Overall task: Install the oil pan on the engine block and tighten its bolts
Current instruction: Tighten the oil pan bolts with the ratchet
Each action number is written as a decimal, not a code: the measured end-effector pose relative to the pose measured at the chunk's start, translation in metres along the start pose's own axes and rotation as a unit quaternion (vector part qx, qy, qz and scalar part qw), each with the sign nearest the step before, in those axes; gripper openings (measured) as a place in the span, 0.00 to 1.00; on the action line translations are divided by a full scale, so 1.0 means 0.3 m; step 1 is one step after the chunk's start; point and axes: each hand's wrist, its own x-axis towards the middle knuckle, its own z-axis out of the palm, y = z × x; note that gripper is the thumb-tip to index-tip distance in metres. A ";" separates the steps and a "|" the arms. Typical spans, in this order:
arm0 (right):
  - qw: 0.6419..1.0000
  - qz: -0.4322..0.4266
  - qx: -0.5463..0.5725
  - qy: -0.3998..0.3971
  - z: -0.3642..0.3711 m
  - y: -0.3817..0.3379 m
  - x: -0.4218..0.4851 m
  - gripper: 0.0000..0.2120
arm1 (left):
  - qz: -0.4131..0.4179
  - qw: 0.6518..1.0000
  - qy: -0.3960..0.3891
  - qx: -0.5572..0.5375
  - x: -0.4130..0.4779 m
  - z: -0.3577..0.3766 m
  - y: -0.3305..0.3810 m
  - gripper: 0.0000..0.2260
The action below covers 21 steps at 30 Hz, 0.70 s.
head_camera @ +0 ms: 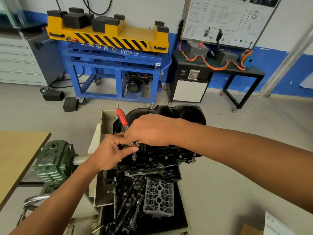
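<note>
Forearms, left hand (pixel 110 153) and right hand (pixel 152 129) are bare.

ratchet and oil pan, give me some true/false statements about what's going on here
1. The ratchet has a red handle. True.
2. Only the right hand is on the ratchet. False: the left hand holds it too, near its head.
3. The oil pan lies on the floor. False: it sits on the block.
4. Several bolts show along the pan's near flange. True.
5. The socket stands at the flange's right end. False: it stands at the left end.
</note>
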 end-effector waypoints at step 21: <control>0.917 0.318 0.239 0.033 0.030 -0.083 -0.016 0.19 | 0.007 0.989 0.141 0.047 -0.003 0.106 0.007 0.08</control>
